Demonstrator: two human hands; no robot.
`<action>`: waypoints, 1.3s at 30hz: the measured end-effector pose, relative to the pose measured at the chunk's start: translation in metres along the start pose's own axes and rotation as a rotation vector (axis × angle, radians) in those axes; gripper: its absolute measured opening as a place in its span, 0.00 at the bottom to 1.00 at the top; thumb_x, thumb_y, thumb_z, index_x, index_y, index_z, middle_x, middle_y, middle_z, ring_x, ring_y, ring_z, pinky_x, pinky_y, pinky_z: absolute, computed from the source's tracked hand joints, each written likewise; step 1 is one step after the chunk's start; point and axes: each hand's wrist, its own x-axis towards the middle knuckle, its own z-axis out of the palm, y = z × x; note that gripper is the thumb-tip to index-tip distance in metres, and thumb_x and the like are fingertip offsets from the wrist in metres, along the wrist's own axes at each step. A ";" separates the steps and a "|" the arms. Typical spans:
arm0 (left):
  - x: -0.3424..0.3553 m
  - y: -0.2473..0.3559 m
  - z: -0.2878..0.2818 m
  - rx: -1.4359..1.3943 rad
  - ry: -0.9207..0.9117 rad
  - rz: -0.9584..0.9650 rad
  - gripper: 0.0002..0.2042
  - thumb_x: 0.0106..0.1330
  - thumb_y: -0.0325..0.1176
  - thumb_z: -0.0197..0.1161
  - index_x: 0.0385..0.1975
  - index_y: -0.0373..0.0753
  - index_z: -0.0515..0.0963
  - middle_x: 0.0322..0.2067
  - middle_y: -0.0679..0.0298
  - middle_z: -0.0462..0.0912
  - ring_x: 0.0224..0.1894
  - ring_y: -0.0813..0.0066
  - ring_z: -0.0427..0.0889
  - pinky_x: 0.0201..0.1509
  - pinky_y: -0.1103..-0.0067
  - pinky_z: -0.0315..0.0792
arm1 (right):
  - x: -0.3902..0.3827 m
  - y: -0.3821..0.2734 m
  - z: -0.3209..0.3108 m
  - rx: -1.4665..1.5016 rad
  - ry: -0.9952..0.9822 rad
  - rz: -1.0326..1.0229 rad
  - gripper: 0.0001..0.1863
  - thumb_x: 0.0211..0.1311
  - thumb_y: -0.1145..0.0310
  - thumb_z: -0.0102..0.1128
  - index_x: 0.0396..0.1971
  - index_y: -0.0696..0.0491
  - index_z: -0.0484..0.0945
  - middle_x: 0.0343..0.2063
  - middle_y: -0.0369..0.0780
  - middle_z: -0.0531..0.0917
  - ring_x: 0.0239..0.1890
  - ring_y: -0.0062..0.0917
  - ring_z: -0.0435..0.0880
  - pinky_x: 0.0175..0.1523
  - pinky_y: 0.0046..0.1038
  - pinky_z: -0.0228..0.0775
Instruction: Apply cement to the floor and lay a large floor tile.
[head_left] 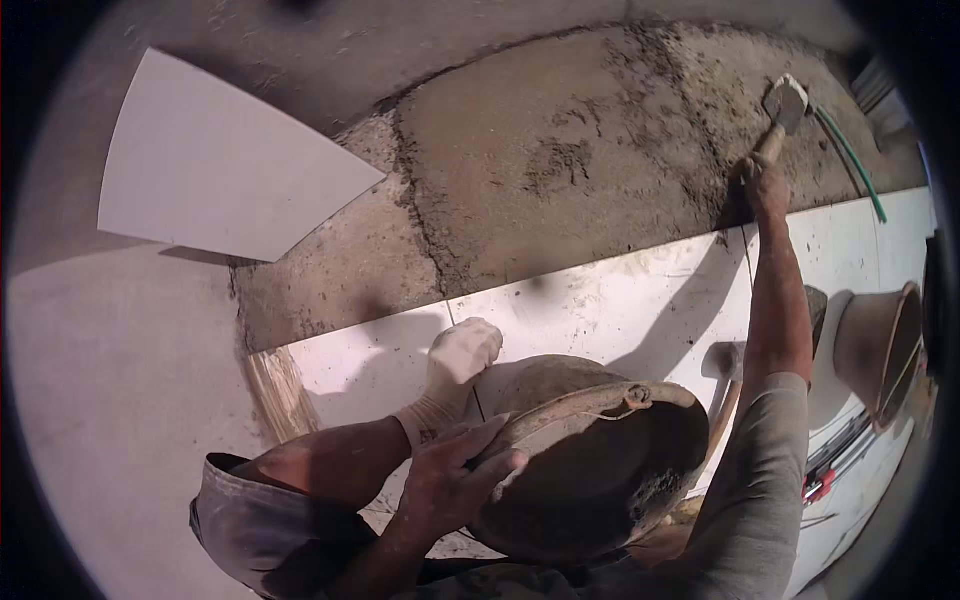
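My right hand (766,190) reaches far right, closed round the wooden handle of a trowel (791,106). The trowel's grey blade lies low over the damp mortar bed (520,150), with pale material around its tip. Near my body, my left hand (445,485) grips the rim of a round, mortar-stained bucket (560,398). Tilted toward me, the bucket shows a dark inside with residue on its wall. Beyond that hand, what looks like my bent leg ends in a pale, ribbed sock (465,350) on white tiles (590,300).
A large white tile (220,160) lies at the upper left. Beside the right forearm are a mallet (722,360) and a second bucket (880,350). Several slim tools (840,450) lie lower right. A green strip (850,150) is near the trowel; a wooden board (283,395) borders the tiles.
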 end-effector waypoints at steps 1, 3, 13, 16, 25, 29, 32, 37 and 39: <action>0.002 -0.001 -0.002 -0.011 0.010 0.001 0.20 0.58 0.36 0.66 0.49 0.35 0.77 0.31 0.54 0.81 0.33 0.68 0.82 0.40 0.76 0.74 | 0.003 0.002 0.000 -0.091 0.012 0.057 0.18 0.64 0.57 0.50 0.50 0.47 0.75 0.42 0.52 0.81 0.48 0.45 0.79 0.48 0.41 0.70; 0.005 -0.004 -0.005 0.036 0.003 0.135 0.21 0.59 0.37 0.66 0.49 0.33 0.76 0.29 0.54 0.80 0.31 0.68 0.81 0.38 0.76 0.74 | 0.008 0.001 -0.005 -0.179 0.022 0.105 0.17 0.63 0.57 0.52 0.48 0.46 0.76 0.41 0.52 0.81 0.47 0.45 0.79 0.46 0.42 0.71; 0.003 -0.019 0.004 0.029 0.071 0.219 0.25 0.60 0.44 0.63 0.51 0.30 0.74 0.42 0.47 0.81 0.44 0.58 0.82 0.50 0.73 0.72 | -0.060 -0.057 -0.121 1.702 0.001 0.716 0.14 0.61 0.66 0.55 0.39 0.62 0.73 0.35 0.45 0.77 0.36 0.29 0.77 0.37 0.27 0.76; -0.002 -0.011 0.008 0.035 0.058 0.259 0.27 0.60 0.48 0.63 0.50 0.31 0.75 0.44 0.44 0.79 0.48 0.52 0.80 0.53 0.71 0.72 | -0.153 -0.081 -0.184 1.867 0.095 0.597 0.16 0.61 0.68 0.54 0.44 0.63 0.70 0.39 0.46 0.77 0.36 0.31 0.78 0.41 0.29 0.77; -0.026 0.031 0.055 0.060 -0.007 0.320 0.22 0.59 0.51 0.61 0.48 0.43 0.78 0.38 0.50 0.82 0.43 0.55 0.80 0.48 0.67 0.71 | -0.367 -0.126 -0.343 1.090 -0.183 0.503 0.21 0.55 0.66 0.59 0.48 0.58 0.69 0.23 0.38 0.74 0.20 0.22 0.74 0.25 0.25 0.70; -0.033 0.043 0.064 0.115 -0.004 0.358 0.22 0.60 0.53 0.60 0.48 0.45 0.79 0.39 0.52 0.83 0.44 0.58 0.82 0.49 0.71 0.71 | -0.438 -0.124 -0.352 0.447 -0.191 0.255 0.16 0.51 0.66 0.64 0.37 0.57 0.72 0.24 0.39 0.77 0.24 0.27 0.78 0.30 0.29 0.70; -0.035 0.043 0.069 0.034 0.026 0.392 0.19 0.59 0.52 0.61 0.43 0.47 0.81 0.36 0.52 0.83 0.41 0.53 0.81 0.47 0.66 0.71 | -0.476 -0.117 -0.346 -0.073 -0.346 0.162 0.20 0.52 0.53 0.65 0.31 0.57 0.74 0.25 0.50 0.81 0.31 0.43 0.82 0.35 0.40 0.70; -0.034 0.037 0.076 0.202 0.107 0.411 0.20 0.59 0.52 0.60 0.43 0.45 0.81 0.34 0.51 0.83 0.39 0.52 0.81 0.46 0.66 0.72 | -0.483 -0.116 -0.297 -0.255 -0.395 -0.055 0.17 0.60 0.53 0.55 0.33 0.53 0.72 0.24 0.50 0.79 0.32 0.46 0.81 0.36 0.43 0.73; -0.034 0.036 0.074 0.239 0.111 0.436 0.20 0.59 0.52 0.60 0.43 0.45 0.81 0.34 0.51 0.83 0.39 0.52 0.81 0.46 0.66 0.72 | -0.472 -0.116 -0.272 -0.297 -0.314 -0.101 0.13 0.61 0.58 0.53 0.33 0.53 0.72 0.24 0.49 0.78 0.32 0.46 0.81 0.37 0.42 0.74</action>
